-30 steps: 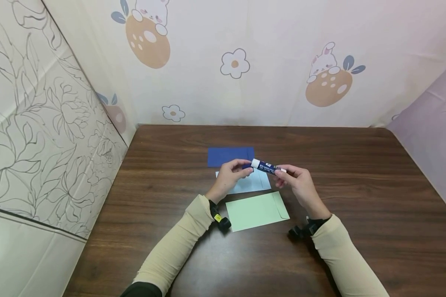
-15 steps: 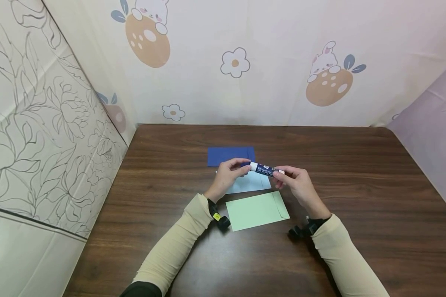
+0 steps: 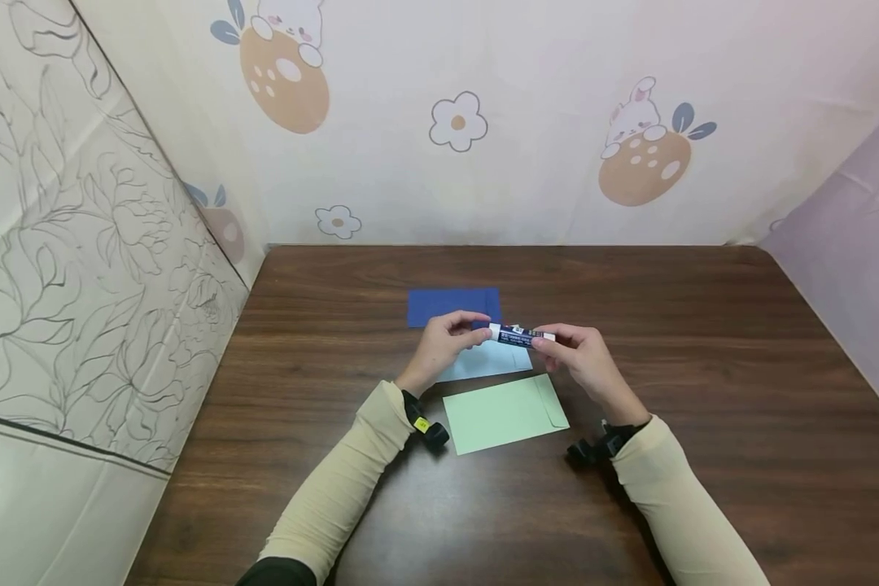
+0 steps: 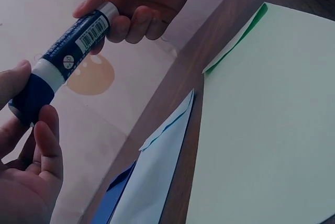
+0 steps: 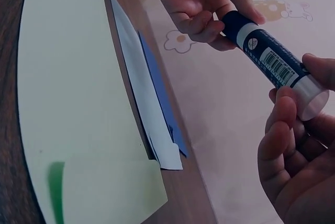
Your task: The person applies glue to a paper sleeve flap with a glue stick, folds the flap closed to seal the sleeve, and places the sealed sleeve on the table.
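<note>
A glue stick [image 3: 514, 335] with a dark blue label and barcode is held level above the envelopes, between both hands. My left hand [image 3: 439, 348] pinches its dark blue cap [image 4: 32, 97] with thumb and fingers. At the other end, my right hand [image 3: 589, 362] grips the white base [image 5: 312, 98]. A white collar [image 4: 48, 74] shows between cap and label. Below lie a light blue envelope [image 3: 479, 363], partly covered by the left hand in the head view, and nearer the body a pale green envelope [image 3: 505, 415].
A dark blue envelope [image 3: 443, 307] lies farthest back on the brown wooden table [image 3: 703, 391]. A patterned wall covering [image 3: 535, 163] stands behind the table's far edge, and a flower-line panel [image 3: 102, 244] rises on the left.
The glue stick has shifted slightly left and down and lies more level, with both hands still on it. Less of the white collar next to the cap shows now.
</note>
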{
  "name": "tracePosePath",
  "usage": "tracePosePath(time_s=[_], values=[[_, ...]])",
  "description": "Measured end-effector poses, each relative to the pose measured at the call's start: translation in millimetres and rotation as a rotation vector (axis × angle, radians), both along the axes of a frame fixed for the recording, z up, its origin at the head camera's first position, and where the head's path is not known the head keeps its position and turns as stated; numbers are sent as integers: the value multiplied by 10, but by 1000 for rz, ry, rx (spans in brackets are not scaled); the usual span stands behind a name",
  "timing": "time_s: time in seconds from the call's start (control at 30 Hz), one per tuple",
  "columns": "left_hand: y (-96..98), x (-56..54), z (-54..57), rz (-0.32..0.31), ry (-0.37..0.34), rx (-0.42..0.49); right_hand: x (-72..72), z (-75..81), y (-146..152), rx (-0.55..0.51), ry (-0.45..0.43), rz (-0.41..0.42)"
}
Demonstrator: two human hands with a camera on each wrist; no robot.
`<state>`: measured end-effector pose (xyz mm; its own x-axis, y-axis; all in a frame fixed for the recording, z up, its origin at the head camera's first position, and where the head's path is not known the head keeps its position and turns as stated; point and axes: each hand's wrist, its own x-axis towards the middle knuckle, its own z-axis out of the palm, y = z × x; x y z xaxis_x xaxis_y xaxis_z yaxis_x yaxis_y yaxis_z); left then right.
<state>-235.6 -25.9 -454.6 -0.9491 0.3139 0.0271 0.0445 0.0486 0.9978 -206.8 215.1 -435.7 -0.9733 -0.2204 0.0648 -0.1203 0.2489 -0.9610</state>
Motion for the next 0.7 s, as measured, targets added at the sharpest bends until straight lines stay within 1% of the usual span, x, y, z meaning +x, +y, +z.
tracePosePath(time_s=[0.13, 0.37, 0.7], values=[[-28, -12, 22, -18, 14, -15, -10, 24, -9, 25, 2, 13], [-59, -16, 46, -31, 46, -48, -17, 30, -14, 26, 20, 23], [-42, -5, 25, -43, 39, -79, 3, 2, -7, 54, 17, 23]])
